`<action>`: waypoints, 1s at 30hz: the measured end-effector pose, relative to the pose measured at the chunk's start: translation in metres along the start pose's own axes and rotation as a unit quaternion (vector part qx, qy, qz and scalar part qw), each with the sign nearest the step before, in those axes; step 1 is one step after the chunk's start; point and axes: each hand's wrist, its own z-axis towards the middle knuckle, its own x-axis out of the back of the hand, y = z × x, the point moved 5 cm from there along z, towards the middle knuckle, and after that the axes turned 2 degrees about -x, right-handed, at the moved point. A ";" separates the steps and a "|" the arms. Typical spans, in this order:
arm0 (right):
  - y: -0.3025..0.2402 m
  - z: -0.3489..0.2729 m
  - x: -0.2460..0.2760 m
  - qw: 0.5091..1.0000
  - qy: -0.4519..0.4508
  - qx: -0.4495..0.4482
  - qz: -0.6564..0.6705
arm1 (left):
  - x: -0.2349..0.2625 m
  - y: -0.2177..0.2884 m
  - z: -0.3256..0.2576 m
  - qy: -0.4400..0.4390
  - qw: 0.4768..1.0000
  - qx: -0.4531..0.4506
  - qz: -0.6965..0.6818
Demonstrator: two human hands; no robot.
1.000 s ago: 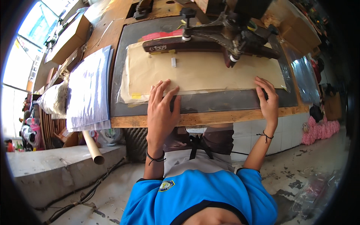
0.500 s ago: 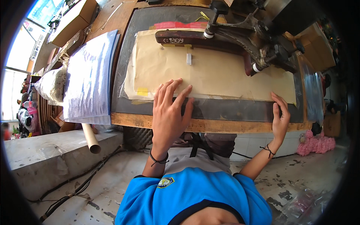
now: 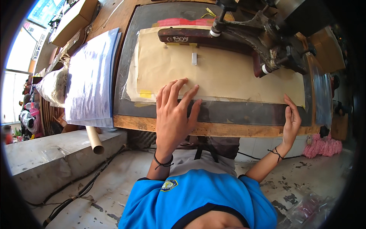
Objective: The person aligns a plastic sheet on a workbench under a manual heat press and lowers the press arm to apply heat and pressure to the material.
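Observation:
My left hand [image 3: 174,114] lies flat, fingers spread, on the near edge of a clear plastic sheet over tan paper [image 3: 228,78] on a dark printing bed [image 3: 228,112]. My right hand [image 3: 291,121] rests with fingers together at the bed's near right corner, fingertips touching the sheet's edge. A dark wooden squeegee [image 3: 198,36] on a metal arm [image 3: 263,28] sits across the far side of the paper. The bed is edged by a wooden frame [image 3: 213,129].
A stack of clear plastic sheets [image 3: 91,82] lies left of the bed. A cardboard tube [image 3: 94,139] leans below it. A cardboard box [image 3: 74,17] sits far left. A concrete ledge [image 3: 49,152], floor cables [image 3: 84,183] and pink bundles [image 3: 322,145] lie below.
My view has shifted closer to the table. The left hand has slid slightly forward on the sheet. The right hand stays at the right corner.

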 end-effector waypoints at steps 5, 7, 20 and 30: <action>-0.003 0.000 -0.004 1.000 -0.002 -0.002 -0.023 | 0.000 0.002 -0.001 0.003 1.000 -0.008 0.007; -0.007 -0.001 -0.004 0.999 -0.011 0.001 -0.044 | -0.001 0.003 -0.002 -0.002 1.000 -0.009 0.006; -0.030 -0.002 -0.010 0.993 0.012 0.061 -0.098 | -0.003 0.005 -0.008 0.024 0.999 -0.021 0.017; -0.022 -0.007 -0.009 0.995 0.026 0.044 -0.080 | 0.003 0.008 -0.013 0.088 0.990 -0.092 -0.067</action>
